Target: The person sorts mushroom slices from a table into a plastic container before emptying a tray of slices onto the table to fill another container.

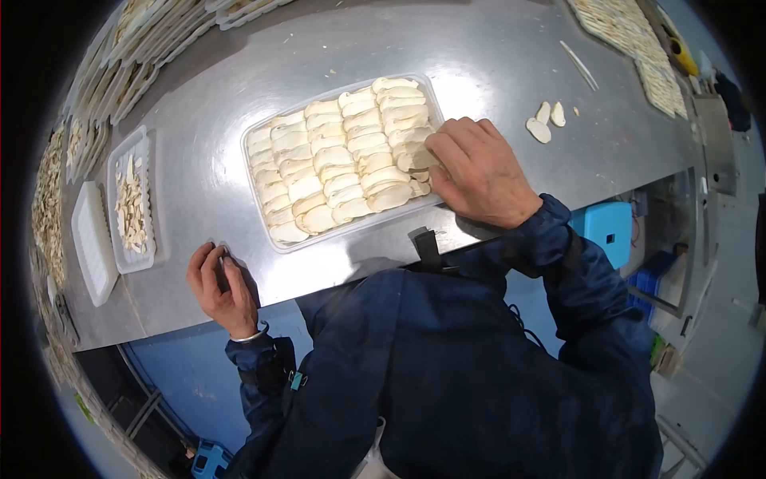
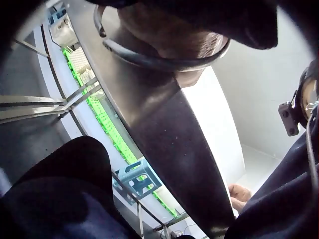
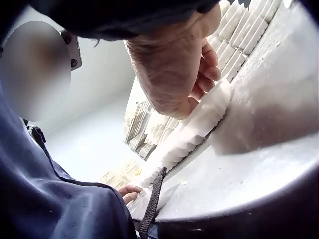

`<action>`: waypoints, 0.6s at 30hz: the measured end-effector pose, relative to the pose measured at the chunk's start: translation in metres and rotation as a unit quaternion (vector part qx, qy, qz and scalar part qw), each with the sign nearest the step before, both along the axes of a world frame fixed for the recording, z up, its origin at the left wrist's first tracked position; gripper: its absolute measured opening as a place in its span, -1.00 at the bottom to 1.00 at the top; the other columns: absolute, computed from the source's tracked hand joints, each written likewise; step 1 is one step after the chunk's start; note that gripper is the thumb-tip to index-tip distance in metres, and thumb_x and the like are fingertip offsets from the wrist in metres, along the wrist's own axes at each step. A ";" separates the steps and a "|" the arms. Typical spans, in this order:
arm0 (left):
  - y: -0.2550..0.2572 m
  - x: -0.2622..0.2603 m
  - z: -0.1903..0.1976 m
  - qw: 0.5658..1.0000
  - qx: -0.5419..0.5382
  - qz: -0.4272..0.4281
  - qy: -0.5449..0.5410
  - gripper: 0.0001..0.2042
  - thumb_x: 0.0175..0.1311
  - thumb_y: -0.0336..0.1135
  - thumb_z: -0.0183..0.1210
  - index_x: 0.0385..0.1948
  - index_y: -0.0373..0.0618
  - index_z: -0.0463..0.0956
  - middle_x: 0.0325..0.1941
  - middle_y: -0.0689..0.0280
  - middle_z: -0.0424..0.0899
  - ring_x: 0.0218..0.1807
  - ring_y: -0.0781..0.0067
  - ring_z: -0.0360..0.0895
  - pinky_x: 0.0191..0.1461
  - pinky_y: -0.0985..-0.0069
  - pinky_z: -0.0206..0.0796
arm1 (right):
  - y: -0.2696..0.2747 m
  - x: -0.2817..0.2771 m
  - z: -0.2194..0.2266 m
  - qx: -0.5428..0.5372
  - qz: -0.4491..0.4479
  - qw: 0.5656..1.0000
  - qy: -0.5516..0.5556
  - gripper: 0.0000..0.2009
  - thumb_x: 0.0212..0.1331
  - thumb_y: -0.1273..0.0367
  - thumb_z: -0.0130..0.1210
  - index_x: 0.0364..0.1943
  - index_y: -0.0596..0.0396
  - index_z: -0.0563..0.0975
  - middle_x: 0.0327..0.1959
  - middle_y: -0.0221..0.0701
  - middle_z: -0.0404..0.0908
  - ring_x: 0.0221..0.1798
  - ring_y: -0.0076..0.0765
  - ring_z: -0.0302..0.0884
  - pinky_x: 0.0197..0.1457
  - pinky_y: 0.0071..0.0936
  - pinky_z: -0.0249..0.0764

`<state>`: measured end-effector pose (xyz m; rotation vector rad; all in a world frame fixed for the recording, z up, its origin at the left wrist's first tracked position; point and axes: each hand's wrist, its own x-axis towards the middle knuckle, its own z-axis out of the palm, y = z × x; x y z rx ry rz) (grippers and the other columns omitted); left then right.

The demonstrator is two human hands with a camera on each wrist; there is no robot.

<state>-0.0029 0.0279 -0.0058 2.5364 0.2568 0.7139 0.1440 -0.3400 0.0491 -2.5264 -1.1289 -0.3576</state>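
A clear plastic tray holds overlapping rows of pale sliced mushrooms. My right hand is at the tray's right side, its fingers and thumb curled about the end of a mushroom slice in the rightmost row. Smaller pieces show just below that slice. In the right wrist view, the right hand is bent over the tray's side, with its fingertips partly hidden. My left hand rests at the table's front edge, fingers loosely bent and holding nothing.
Three loose slices lie right of the tray on the metal table. At left are a white tray of small pieces and an empty-looking white tray. Stacked filled trays stand at back left; more trays are at back right.
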 end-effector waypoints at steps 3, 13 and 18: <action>0.000 0.000 -0.002 1.000 -0.026 -0.003 -0.006 -0.84 0.31 -0.52 0.14 -0.12 -0.28 0.61 0.10 0.09 0.55 0.13 0.13 0.52 0.20 0.34 0.38 | -0.009 0.002 0.010 0.026 -0.036 0.999 -0.021 -0.77 -0.03 0.47 0.19 -0.24 0.17 0.49 -0.27 -0.25 0.49 -0.18 -0.13 0.50 -0.10 -0.27 0.39; 0.000 -0.002 -0.007 0.998 -0.060 0.005 -0.010 -0.83 0.32 -0.53 0.12 -0.12 -0.29 0.61 0.11 0.09 0.54 0.12 0.14 0.53 0.17 0.34 0.41 | -0.145 0.039 0.012 -0.072 -0.179 0.981 0.033 -0.66 0.08 0.58 0.10 -0.03 0.04 0.61 -0.20 -0.26 0.57 -0.12 -0.01 0.54 -0.03 -0.13 0.49; 0.001 0.000 -0.001 1.000 -0.005 -0.001 0.006 -0.83 0.31 -0.53 0.12 -0.12 -0.28 0.61 0.12 0.08 0.53 0.11 0.12 0.53 0.16 0.33 0.41 | -0.140 0.041 0.003 -0.106 -0.234 0.962 0.091 -0.71 0.16 0.55 0.05 -0.05 0.02 0.64 -0.15 -0.27 0.58 -0.07 -0.02 0.55 0.00 -0.16 0.51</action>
